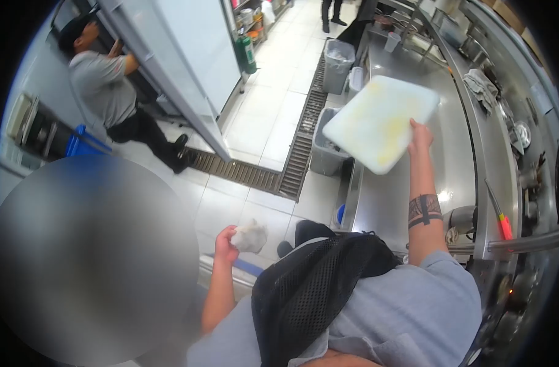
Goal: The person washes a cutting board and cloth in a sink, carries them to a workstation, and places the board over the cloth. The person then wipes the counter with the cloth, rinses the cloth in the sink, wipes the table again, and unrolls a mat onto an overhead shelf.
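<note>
My right hand (pixel 421 137) grips a white cutting board (pixel 377 119) by its near right edge. Yellow stains mark the board, which is held tilted over the left edge of the steel counter (pixel 441 177). Down at my left side, my left hand (pixel 225 243) is closed on a crumpled whitish cloth (pixel 250 237). The fingers behind the cloth are partly hidden.
Below the board stands a grey bin (pixel 328 160), with another bin (pixel 339 61) farther back. A floor drain grate (pixel 255 177) crosses the tiles. At left, a person (pixel 105 85) stands by an open fridge door (pixel 169 73). A red-handled tool (pixel 505 226) lies at right.
</note>
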Demonstrator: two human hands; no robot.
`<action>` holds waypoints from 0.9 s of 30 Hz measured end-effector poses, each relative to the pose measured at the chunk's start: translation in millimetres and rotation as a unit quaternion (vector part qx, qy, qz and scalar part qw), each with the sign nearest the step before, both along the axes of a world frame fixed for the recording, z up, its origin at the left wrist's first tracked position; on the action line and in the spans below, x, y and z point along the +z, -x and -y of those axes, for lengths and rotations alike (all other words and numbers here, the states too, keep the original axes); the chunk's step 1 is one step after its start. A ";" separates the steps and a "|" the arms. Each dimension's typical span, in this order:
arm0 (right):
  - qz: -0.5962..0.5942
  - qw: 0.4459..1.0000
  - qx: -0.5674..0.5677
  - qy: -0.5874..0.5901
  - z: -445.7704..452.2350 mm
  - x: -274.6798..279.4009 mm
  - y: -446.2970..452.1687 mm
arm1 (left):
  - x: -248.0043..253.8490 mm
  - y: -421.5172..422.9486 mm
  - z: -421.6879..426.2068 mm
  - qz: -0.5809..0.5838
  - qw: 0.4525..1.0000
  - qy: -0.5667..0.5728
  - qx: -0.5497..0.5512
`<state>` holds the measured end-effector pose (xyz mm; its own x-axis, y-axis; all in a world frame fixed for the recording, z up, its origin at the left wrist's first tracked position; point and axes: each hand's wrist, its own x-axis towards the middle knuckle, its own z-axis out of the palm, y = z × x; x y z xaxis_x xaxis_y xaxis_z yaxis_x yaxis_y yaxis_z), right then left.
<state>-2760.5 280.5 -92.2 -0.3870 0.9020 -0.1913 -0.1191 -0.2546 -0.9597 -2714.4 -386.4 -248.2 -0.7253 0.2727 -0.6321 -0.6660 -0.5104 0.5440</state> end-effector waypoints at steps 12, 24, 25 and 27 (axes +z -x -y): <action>-0.132 0.924 -0.279 0.227 -121.4 -138.2 103.8 | 28.1 277.5 -167.1 0.007 0.972 0.016 -0.236; 0.155 0.968 0.190 0.059 -135.0 -80.2 132.2 | 77.0 427.2 -424.0 -0.052 0.901 -0.095 -0.420; 0.147 0.956 0.254 0.027 -120.7 -69.4 134.4 | 80.9 431.4 -443.1 -0.048 0.878 -0.125 -0.460; 0.102 0.937 0.334 -0.006 -85.5 -50.5 141.6 | 87.5 438.7 -482.6 -0.037 0.844 -0.160 -0.510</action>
